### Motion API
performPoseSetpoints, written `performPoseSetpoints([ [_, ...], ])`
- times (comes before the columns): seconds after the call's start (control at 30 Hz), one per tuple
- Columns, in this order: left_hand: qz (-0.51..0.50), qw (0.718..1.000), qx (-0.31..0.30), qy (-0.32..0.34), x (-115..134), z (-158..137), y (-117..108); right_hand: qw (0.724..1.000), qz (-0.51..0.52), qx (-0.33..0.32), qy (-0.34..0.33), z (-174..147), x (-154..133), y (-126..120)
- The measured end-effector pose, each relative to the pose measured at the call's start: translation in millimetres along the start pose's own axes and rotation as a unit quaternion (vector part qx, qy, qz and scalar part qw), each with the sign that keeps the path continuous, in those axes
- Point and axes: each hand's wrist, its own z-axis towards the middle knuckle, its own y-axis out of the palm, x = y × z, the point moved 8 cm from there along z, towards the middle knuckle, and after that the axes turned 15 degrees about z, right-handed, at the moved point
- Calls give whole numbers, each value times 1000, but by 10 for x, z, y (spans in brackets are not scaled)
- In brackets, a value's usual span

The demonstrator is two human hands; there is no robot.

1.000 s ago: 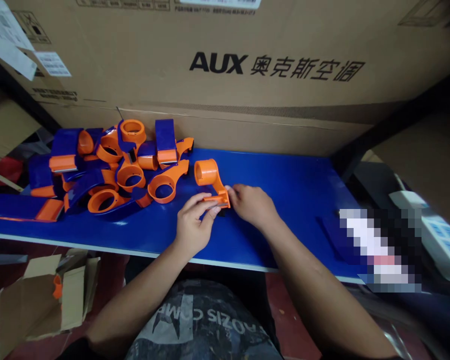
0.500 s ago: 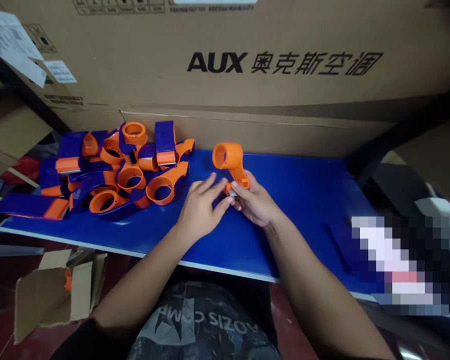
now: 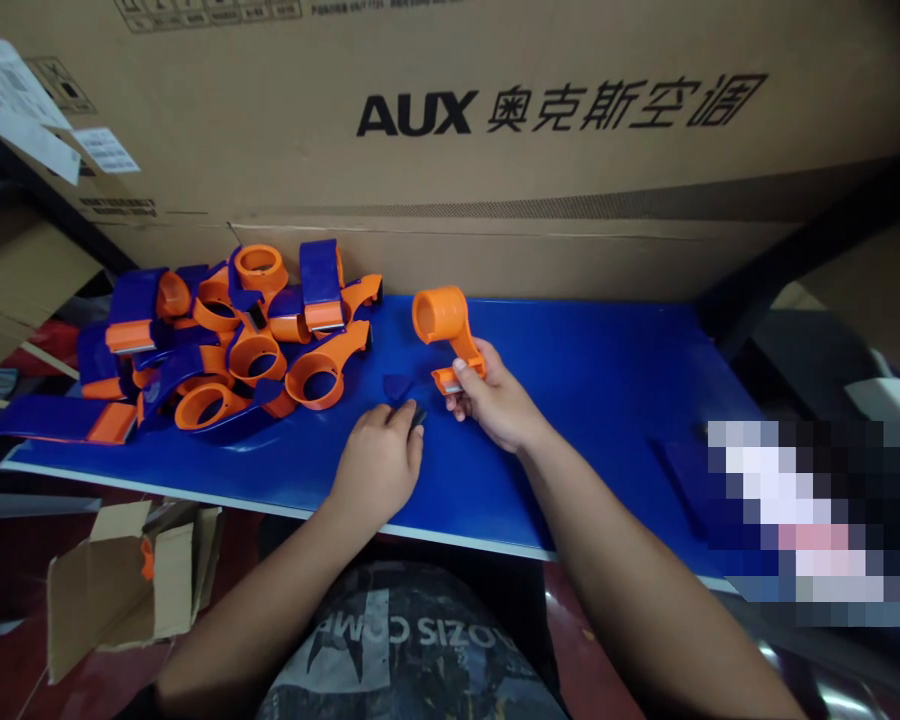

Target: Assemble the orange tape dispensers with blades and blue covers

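My right hand is closed around the lower end of an orange tape dispenser. Its round hub points up and to the left, and a metal strip shows at its lower edge. Left of it, my left hand is low over the blue tabletop, fingers curled on a small dark piece. Most of that piece is hidden by the fingers, and I cannot make out its kind. Just beyond the fingertips is a dark blue patch, perhaps part of the same piece.
A pile of orange and blue tape dispensers covers the left of the blue table. Behind stands a large cardboard box. An open carton is on the floor at lower left. A blurred-out patch lies at right.
My left hand has left the dispenser, moved down and left, and closed on a small dark piece. My right hand still holds the dispenser, shifted slightly left.
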Motion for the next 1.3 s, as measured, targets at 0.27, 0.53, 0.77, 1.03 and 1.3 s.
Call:
performPoseSetpoints([
  [0.27,-233,970,67,-23,-132,116,-268,1000,-10,-18,-1,-52,27,140],
  [0.53,-345,938,32,-29,-196,79,-57,998,-26,-47,17,-137,79,290],
  [0.77,-348,936,31,-33,-219,56,-32,999,-3,-27,19,-118,143,277],
  [1.03,-307,944,94,-79,-330,101,-249,1000,-7,-3,25,-120,183,261],
  [1.3,-418,891,98,-147,-255,162,-220,999,11,-4,32,-114,188,247],
])
